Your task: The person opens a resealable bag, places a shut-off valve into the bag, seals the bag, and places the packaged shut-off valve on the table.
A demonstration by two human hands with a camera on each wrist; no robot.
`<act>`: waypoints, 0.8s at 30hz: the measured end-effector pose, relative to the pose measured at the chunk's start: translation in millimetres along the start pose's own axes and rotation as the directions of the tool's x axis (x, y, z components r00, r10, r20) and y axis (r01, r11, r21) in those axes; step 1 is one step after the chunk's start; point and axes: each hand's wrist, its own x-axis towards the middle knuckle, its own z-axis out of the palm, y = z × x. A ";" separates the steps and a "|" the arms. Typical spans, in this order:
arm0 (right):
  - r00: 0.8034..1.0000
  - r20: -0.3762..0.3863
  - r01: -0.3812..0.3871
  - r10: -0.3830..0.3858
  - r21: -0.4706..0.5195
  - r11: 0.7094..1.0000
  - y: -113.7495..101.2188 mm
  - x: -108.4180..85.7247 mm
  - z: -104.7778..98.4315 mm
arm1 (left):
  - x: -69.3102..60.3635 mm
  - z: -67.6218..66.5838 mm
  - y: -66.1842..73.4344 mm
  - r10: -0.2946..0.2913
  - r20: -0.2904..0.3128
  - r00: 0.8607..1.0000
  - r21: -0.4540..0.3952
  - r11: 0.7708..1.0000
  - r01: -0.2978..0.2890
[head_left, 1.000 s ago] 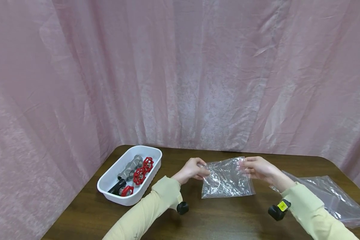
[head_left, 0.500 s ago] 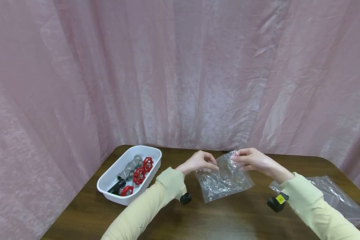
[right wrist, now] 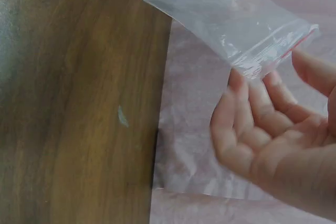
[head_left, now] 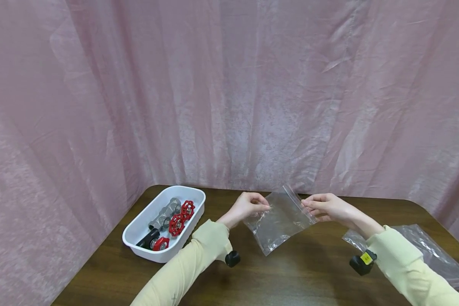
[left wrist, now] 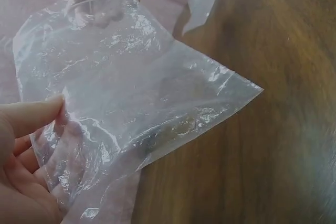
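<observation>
A clear zip-lock bag (head_left: 279,221) is stretched between both hands above the table, tilted, with one corner pointing down. My left hand (head_left: 246,208) pinches its left side between thumb and fingers, as the left wrist view shows with the thumb (left wrist: 37,118) on the near face of the film. At the zip end, my right hand (head_left: 330,210) holds the bag's edge. In the right wrist view its curled fingers (right wrist: 257,114) meet the corner, and its thumb lies by the red zip line. Nothing shows inside the bag.
On the left of the brown table (head_left: 290,280) stands a white tray (head_left: 131,238) holding red handwheel valves (head_left: 176,224), grey fittings (head_left: 165,214) and a black part (head_left: 149,239). A larger clear bag (head_left: 430,250) lies at the right, partly under the right sleeve. A pink curtain (head_left: 229,93) hangs behind.
The bag has turned so its zip end now faces up and right. My right hand has shifted from the upper corner to the zip end; my left hand moved right, then back left.
</observation>
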 end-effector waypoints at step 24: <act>0.965 -0.103 0.185 -0.240 -0.378 0.907 -27.0 7.6 12.5 | -0.4 11.4 41.2 0.767 0.276 0.579 0.831 0.112 -0.545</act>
